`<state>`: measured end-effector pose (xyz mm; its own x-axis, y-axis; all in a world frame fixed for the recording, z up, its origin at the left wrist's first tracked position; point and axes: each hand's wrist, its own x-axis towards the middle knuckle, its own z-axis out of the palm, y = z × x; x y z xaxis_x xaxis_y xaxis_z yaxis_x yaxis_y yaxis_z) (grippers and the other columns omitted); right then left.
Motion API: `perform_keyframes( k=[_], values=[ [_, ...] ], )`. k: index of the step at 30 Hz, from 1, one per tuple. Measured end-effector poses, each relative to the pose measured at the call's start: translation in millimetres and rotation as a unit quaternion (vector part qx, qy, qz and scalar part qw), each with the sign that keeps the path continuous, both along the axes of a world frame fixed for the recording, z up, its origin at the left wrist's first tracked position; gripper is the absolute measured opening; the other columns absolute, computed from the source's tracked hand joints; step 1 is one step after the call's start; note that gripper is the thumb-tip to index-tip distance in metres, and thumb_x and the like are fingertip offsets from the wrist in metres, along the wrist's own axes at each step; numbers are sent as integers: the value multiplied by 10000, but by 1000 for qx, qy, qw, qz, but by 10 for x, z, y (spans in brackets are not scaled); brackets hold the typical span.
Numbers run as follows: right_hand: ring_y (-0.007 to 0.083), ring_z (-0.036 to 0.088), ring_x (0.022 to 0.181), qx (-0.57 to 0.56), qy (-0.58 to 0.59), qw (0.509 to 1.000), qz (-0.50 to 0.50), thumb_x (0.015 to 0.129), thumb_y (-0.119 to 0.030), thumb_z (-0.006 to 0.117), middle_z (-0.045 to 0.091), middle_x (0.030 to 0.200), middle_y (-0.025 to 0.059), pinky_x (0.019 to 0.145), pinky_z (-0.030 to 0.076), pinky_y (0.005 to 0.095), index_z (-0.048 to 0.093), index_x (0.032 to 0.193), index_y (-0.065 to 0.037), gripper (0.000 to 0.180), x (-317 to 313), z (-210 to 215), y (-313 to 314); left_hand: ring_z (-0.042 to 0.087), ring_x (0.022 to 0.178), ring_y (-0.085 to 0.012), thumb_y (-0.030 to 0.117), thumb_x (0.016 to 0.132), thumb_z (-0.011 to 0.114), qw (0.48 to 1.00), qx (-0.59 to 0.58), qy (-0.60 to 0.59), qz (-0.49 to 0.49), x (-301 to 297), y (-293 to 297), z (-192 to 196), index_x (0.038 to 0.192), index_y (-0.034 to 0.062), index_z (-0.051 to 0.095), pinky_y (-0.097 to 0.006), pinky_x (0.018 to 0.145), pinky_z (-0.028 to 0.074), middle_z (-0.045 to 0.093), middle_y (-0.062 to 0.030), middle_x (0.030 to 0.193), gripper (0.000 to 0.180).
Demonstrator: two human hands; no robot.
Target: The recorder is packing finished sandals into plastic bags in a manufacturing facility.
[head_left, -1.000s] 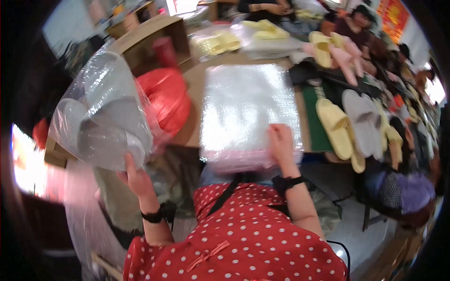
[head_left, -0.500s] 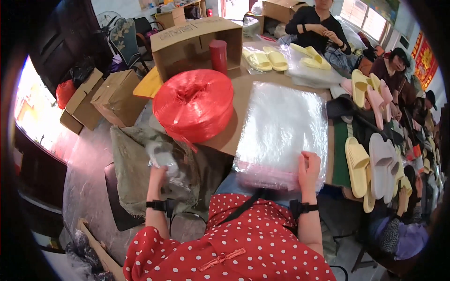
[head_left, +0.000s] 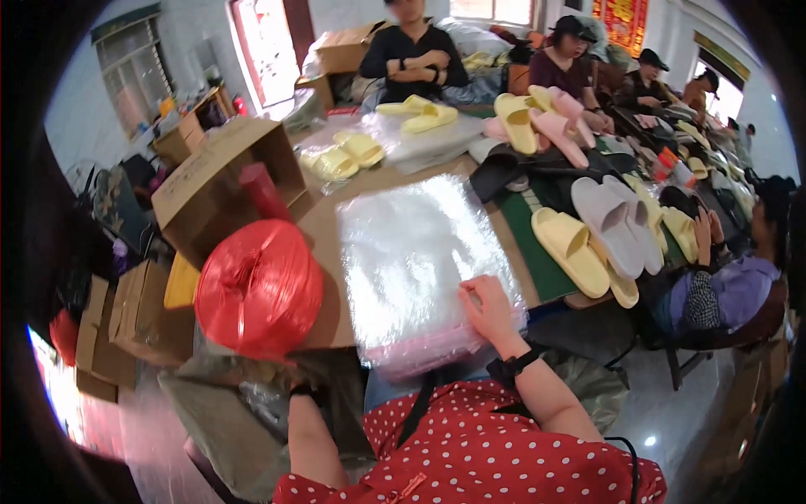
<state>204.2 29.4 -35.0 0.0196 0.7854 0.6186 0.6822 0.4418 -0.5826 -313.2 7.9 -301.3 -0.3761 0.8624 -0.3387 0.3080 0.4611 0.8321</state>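
A stack of clear plastic bags (head_left: 411, 252) with pinkish lower edges lies in front of me on the cardboard-covered table. Over the lower right part of the stack is my right hand (head_left: 491, 309), fingers loosely bent and apart from the thumb, with nothing visible in them. My left hand (head_left: 292, 375) reaches down at the table's near edge, below a big roll of red plastic twine (head_left: 259, 290). Its fingers are hidden in shadow, beside a greenish woven sack (head_left: 210, 412). Crumpled clear plastic (head_left: 262, 398) shows in the sack's opening.
An open cardboard box (head_left: 201, 181) and a red cylinder (head_left: 264, 191) stand behind the roll. Yellow slippers (head_left: 569, 252), grey slippers (head_left: 611, 214) and pink slippers (head_left: 561, 134) crowd the right side. Several people sit around the table; one person (head_left: 413, 63) has folded arms.
The view has swung to the right. My left hand has gone down from above the sack to its opening, and the clear plastic packet it carried is now lower. My right hand remains over the bags.
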Motion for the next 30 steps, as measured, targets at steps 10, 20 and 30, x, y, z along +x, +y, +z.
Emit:
perform_keyframes(
  k=[10, 20, 30],
  values=[
    [285, 593, 890, -14, 3, 999, 33, 882, -177, 700, 641, 907, 83, 788, 484, 379, 678, 978, -51, 159, -94, -54, 5, 616, 1146, -385, 228, 951, 544, 898, -174, 373, -156, -538, -1117, 213, 1264, -19, 602, -428, 884, 511, 633, -273, 1232, 403],
    [279, 597, 932, -39, 10, 998, 43, 879, -197, 711, 644, 945, 97, 824, 484, 387, 681, 1003, -58, 189, 35, 27, 19, 702, 977, -283, 54, 856, 650, 955, 207, 47, -209, 1635, -1357, 3903, 1058, -39, 702, -377, 889, 524, 730, -169, 1019, 228],
    [410, 530, 1128, 164, -116, 933, -297, 851, -198, 713, 587, 1164, 218, 999, 411, 484, 576, 1220, -3, 439, 1873, 745, 313, 269, 1472, -435, 310, 915, 665, 792, 355, 358, -344, 2545, 66, 3017, 1437, 104, 509, -566, 1189, 225, 358, -179, 1580, 583]
  ],
)
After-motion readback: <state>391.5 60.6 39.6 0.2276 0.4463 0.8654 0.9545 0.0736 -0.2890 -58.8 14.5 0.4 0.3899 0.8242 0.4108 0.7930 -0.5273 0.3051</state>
